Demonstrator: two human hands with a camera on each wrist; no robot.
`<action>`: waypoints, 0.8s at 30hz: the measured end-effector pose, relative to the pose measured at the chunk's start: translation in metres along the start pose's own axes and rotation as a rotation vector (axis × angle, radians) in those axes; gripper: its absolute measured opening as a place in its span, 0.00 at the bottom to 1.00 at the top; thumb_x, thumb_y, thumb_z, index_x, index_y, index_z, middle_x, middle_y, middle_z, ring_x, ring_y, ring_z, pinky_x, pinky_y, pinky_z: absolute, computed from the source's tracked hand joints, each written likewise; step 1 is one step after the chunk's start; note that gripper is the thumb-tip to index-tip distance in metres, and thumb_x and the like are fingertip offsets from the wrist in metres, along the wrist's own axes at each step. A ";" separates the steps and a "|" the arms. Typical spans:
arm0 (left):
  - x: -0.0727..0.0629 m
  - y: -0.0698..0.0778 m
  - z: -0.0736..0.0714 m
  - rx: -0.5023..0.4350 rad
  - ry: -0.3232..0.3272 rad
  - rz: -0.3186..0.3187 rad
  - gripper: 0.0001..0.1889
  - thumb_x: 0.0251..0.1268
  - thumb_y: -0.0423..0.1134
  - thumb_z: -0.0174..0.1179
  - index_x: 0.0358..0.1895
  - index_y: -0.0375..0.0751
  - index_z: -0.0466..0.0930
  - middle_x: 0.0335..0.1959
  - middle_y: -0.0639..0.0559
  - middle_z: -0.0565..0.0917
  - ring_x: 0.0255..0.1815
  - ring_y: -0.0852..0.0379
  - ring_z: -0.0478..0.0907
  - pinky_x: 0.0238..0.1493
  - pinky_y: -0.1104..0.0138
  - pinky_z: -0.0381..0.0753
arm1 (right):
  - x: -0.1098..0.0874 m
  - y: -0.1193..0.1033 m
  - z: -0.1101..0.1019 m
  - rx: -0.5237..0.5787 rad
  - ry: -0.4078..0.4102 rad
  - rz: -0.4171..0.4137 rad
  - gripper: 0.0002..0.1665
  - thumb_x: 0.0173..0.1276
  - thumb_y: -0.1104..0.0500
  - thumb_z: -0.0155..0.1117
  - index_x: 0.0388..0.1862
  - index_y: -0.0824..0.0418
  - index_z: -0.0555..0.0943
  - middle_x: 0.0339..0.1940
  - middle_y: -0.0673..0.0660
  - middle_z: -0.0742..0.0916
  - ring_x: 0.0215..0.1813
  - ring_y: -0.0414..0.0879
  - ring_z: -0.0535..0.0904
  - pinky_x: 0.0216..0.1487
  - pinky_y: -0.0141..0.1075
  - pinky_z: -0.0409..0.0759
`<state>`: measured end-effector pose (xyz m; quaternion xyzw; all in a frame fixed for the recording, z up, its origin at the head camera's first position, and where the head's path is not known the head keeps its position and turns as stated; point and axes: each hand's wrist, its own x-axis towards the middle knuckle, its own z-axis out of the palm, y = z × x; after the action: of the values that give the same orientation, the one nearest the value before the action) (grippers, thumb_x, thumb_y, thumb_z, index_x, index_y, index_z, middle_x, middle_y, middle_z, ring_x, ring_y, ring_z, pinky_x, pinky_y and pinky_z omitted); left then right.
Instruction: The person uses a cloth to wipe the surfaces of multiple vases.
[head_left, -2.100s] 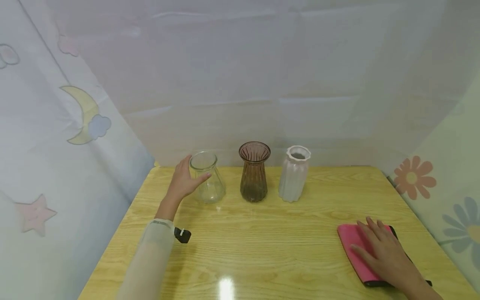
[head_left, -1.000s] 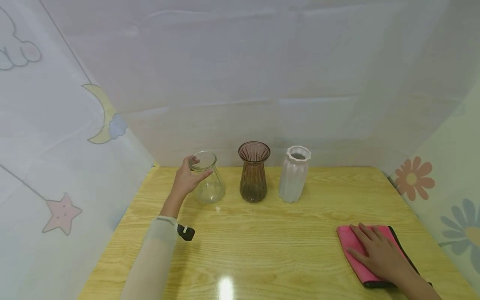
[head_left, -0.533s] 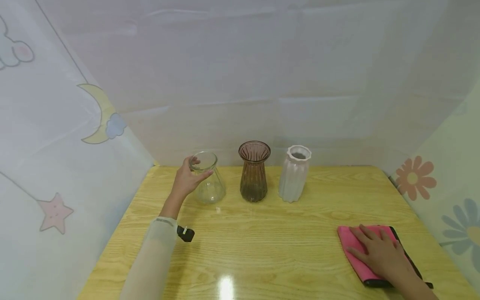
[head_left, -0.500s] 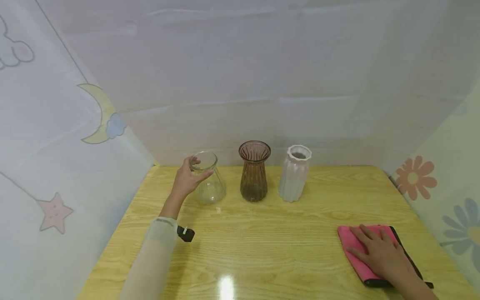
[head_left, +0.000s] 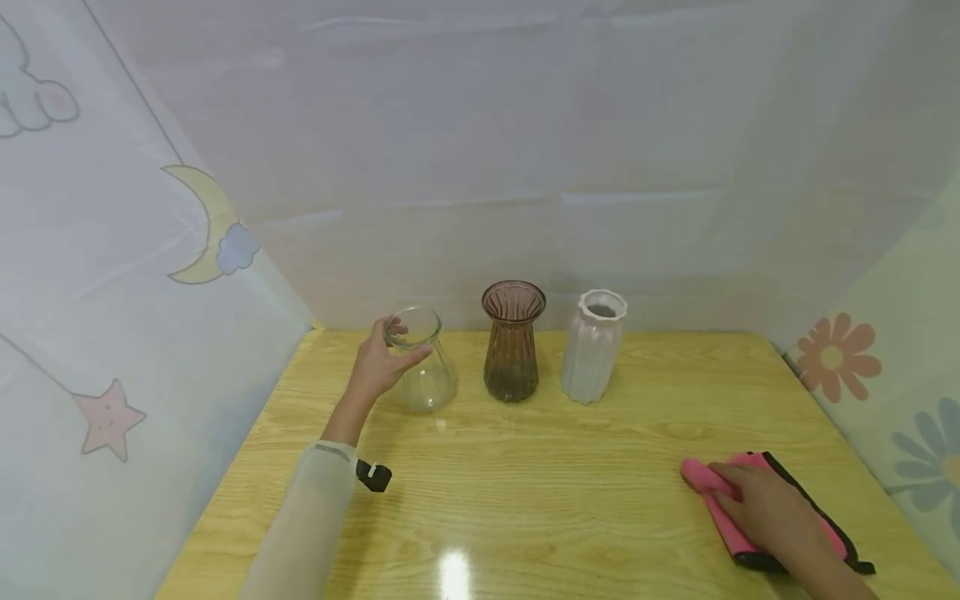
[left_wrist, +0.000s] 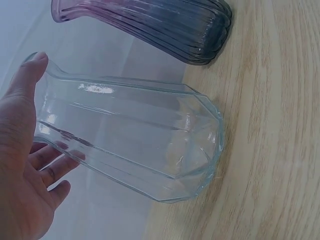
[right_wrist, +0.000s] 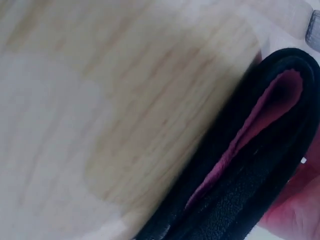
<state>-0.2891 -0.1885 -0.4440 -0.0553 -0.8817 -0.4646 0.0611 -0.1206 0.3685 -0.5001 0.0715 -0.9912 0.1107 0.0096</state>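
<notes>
My left hand (head_left: 378, 362) grips the clear glass vase (head_left: 427, 382) by its neck. In the left wrist view, the thumb of that hand (left_wrist: 17, 165) lies at the rim of the faceted vase (left_wrist: 125, 130) and the other fingers reach round the far side. The vase stands slightly tilted; whether its base fully touches the table I cannot tell. At the right, my right hand (head_left: 772, 512) pinches a folded pink cloth (head_left: 703, 477) with black edging, bunching its left corner. The right wrist view has the cloth's black border (right_wrist: 235, 200) close up, with part of the hand (right_wrist: 295, 210) behind.
A ribbed purple-to-grey glass vase (head_left: 511, 358) stands right of the clear one. Beside it is a white fluted vase (head_left: 591, 358). All are near the back edge of the wood-grain table (head_left: 555, 492), by a pale backdrop (head_left: 480, 167).
My left fingers have closed round the clear vase's neck, and the vase has shifted slightly right and nearer. My right hand, earlier flat on the cloth, now has its fingers curled, bunching up a corner.
</notes>
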 end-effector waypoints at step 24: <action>-0.019 0.003 0.004 -0.021 -0.075 0.083 0.51 0.59 0.62 0.70 0.78 0.41 0.54 0.67 0.50 0.77 0.66 0.43 0.73 0.71 0.39 0.63 | 0.025 -0.091 -0.005 0.243 0.881 -0.703 0.25 0.80 0.46 0.55 0.48 0.66 0.88 0.53 0.64 0.88 0.69 0.57 0.76 0.75 0.37 0.64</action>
<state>-0.2698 -0.1844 -0.4467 -0.1100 -0.8754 -0.4684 0.0464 -0.1325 0.2781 -0.4743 0.3444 -0.7904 0.2334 0.4496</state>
